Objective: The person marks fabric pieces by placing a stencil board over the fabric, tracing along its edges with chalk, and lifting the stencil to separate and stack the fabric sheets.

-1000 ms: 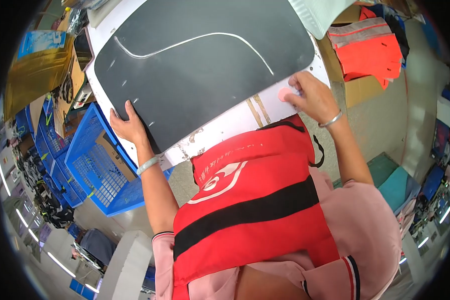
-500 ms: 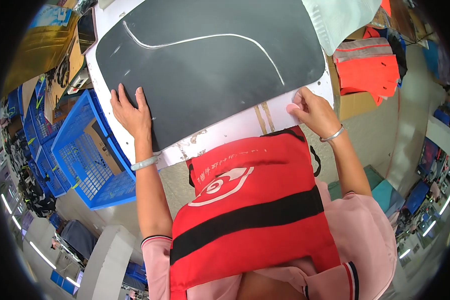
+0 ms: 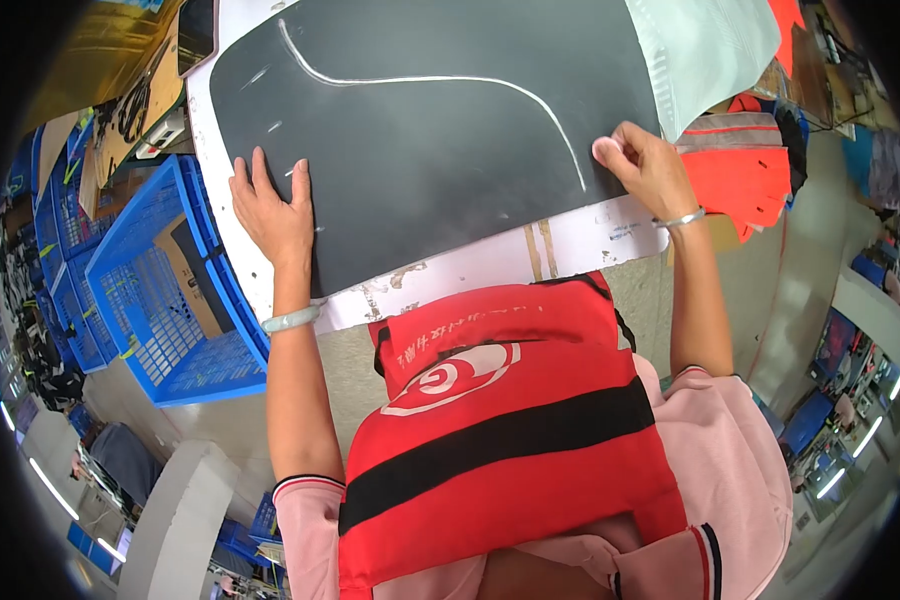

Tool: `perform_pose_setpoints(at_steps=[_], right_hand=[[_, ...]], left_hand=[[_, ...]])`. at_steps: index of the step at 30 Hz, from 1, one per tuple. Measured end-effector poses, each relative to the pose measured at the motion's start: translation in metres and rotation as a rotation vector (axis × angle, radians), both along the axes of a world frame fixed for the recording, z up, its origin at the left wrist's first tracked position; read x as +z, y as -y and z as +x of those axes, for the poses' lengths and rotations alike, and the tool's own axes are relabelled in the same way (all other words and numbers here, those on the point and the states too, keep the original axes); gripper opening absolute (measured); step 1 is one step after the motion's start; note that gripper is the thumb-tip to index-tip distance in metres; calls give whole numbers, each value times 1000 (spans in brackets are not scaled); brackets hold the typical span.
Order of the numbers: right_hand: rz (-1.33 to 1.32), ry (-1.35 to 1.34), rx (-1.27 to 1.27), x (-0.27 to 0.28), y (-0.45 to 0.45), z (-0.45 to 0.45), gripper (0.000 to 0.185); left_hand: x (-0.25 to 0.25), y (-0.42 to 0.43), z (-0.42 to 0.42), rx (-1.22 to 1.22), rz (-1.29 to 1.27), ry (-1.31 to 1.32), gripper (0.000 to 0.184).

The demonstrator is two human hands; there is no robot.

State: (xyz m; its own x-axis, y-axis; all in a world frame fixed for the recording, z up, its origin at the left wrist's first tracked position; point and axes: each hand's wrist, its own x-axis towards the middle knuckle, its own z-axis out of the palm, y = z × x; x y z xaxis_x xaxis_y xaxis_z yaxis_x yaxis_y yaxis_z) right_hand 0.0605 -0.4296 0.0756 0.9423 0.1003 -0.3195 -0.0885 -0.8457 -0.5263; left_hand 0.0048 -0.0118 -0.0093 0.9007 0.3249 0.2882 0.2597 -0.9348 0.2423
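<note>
A large dark grey panel (image 3: pixel 430 150) with rounded corners lies on the white table. A curved white line runs across it, with several short white marks near its left side. My left hand (image 3: pixel 275 215) rests flat with fingers apart on the panel's left edge. Over the panel's right edge, my right hand (image 3: pixel 650 170) is closed in a pinch on a small pink piece of tailor's chalk (image 3: pixel 607 150). Fingers cover part of the chalk. I cannot tell whether the chalk touches the panel.
Blue plastic crates (image 3: pixel 165 320) stand to the left, below table height. A phone (image 3: pixel 197 35) lies at the far left corner. Pale, translucent sheeting (image 3: pixel 705 60) overlaps the table's right side, beside orange and grey fabric pieces (image 3: pixel 735 175). The white table edge (image 3: pixel 470 270) is near my red apron.
My right hand has moved up from the white table edge to the panel's right side, still pinching the chalk. My left hand stays flat on the panel. The view has shifted slightly.
</note>
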Motion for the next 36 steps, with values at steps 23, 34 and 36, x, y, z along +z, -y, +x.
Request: perform_pose_setpoints(at_steps=[23, 34, 36], right_hand=[[225, 206, 342, -35, -282, 174, 37], [-43, 350, 370, -59, -338, 215, 40], [-86, 367, 389, -60, -339, 217, 39]], left_hand=[[12, 2, -1, 48, -79, 0, 63], [11, -1, -1, 65, -113, 31, 62], [11, -1, -2, 57, -116, 46, 62]])
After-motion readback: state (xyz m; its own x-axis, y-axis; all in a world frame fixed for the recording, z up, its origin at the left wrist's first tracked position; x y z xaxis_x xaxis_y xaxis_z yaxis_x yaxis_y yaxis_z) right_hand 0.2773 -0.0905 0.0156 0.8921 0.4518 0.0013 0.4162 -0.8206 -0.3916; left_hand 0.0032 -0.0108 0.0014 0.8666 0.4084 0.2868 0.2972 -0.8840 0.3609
